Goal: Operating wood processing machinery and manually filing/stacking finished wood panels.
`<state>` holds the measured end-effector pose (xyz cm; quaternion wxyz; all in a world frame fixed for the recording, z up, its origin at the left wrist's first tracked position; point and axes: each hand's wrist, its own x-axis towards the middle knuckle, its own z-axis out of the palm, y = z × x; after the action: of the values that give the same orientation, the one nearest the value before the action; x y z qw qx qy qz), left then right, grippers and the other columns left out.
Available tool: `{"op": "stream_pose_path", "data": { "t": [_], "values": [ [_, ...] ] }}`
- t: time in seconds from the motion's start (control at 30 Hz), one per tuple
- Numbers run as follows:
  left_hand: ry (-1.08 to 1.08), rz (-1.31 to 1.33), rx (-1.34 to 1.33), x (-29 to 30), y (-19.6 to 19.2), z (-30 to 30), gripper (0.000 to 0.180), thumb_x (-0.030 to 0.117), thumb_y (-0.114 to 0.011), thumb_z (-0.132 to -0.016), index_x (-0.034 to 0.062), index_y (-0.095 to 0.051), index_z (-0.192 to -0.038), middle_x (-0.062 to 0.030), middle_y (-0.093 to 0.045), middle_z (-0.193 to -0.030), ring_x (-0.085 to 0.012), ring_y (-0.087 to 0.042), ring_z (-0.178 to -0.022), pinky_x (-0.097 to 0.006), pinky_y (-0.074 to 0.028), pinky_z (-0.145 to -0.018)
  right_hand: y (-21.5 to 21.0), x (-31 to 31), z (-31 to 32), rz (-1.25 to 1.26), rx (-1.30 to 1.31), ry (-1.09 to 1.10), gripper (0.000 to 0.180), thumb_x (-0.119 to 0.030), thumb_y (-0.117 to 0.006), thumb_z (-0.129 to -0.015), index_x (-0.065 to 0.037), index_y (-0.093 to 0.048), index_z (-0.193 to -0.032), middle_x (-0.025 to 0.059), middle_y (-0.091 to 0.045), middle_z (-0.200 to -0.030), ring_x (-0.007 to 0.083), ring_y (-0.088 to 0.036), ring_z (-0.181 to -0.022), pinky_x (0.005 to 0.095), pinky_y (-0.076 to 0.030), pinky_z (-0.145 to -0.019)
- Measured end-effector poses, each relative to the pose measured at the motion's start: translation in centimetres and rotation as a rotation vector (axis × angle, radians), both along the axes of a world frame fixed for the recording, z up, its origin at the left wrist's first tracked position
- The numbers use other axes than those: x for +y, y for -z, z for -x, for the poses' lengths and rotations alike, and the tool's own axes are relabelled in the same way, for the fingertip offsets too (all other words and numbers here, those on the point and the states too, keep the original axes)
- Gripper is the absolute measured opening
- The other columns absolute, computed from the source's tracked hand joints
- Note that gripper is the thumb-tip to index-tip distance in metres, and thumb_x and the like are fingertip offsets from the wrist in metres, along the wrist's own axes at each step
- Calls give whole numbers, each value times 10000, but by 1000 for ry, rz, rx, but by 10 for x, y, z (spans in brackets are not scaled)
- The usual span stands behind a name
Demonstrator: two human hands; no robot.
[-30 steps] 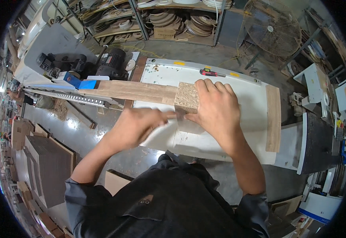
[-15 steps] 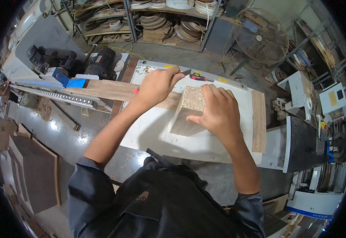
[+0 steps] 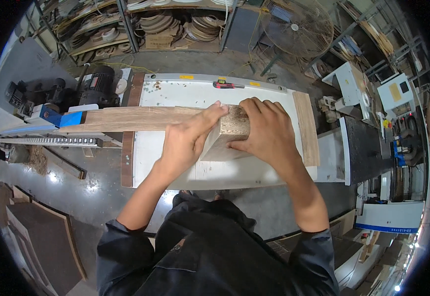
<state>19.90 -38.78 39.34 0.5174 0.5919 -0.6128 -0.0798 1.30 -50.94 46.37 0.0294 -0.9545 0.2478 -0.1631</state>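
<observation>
A block of particle board with wood-look faces (image 3: pixel 235 129) stands tilted on the white table, its rough chip end up. My right hand (image 3: pixel 270 133) is closed round its right side, thumb on the near face and fingers over the far edge. At the block's left edge is my left hand (image 3: pixel 188 140), fingers pressed together near the top end. Whatever it holds is hidden behind the fingers. A long wood-look strip (image 3: pixel 141 118) lies leftward behind my left hand, reaching a blue piece on the machine.
The white table (image 3: pixel 165 170) carries a metal rail (image 3: pixel 200 78) along its far edge, with a red and black hand tool (image 3: pixel 228 85) beside it. Another strip (image 3: pixel 306 128) lies at the right. A motor (image 3: pixel 99 84) stands left, a large fan (image 3: pixel 296 29) beyond.
My left hand has come down and nearer to the block's top; the dark flat tool seen in it before no longer shows. My right hand still grips the block. The view has shifted.
</observation>
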Motion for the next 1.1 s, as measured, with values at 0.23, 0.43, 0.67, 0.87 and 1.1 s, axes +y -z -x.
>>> {"op": "stream_pose_path", "data": {
  "t": [0.23,0.43,0.67,0.87,1.1],
  "values": [
    [10,190,-420,54,100,19,442,135,-763,-896,240,-764,-1325,-233,-696,-1399,-204,-787,-732,-342,-642,-591,2,-3,-4,85,13,4,802,-394,-1015,-533,-64,-636,-1158,98,-720,-1090,301,-693,-1003,422,-528,-931],
    [-345,-237,-57,50,277,-42,366,119,-703,-1004,144,-721,-1369,-241,-672,-1428,-349,-785,-918,-421,-641,-739,-2,11,-7,8,26,44,820,-398,-1016,-543,-37,-672,-1194,131,-730,-1167,328,-686,-1058,426,-527,-968],
    [-28,-224,184,25,338,-14,1145,445,-966,-673,-16,-434,-1575,-248,-507,-1594,-458,-409,-1526,-521,-316,-1267,-2,16,-10,32,69,53,810,-373,-1031,-540,-37,-683,-1189,154,-729,-1161,367,-675,-1087,461,-516,-992],
    [125,-653,170,-6,384,11,991,488,-973,-601,70,-588,-1412,-191,-632,-1386,-417,-568,-1305,-520,-409,-1152,5,10,5,-37,40,21,877,-284,-1054,-505,-12,-678,-1249,190,-715,-1203,420,-655,-1145,487,-510,-1014],
    [-145,-464,377,174,364,27,843,519,-967,-593,50,-682,-1233,-198,-722,-1134,-430,-687,-1068,-505,-550,-924,41,-84,8,-611,21,-268,796,-376,-905,-866,-26,-580,-1503,220,-713,-1263,280,-663,-1081,435,-568,-873]
  ]
}}
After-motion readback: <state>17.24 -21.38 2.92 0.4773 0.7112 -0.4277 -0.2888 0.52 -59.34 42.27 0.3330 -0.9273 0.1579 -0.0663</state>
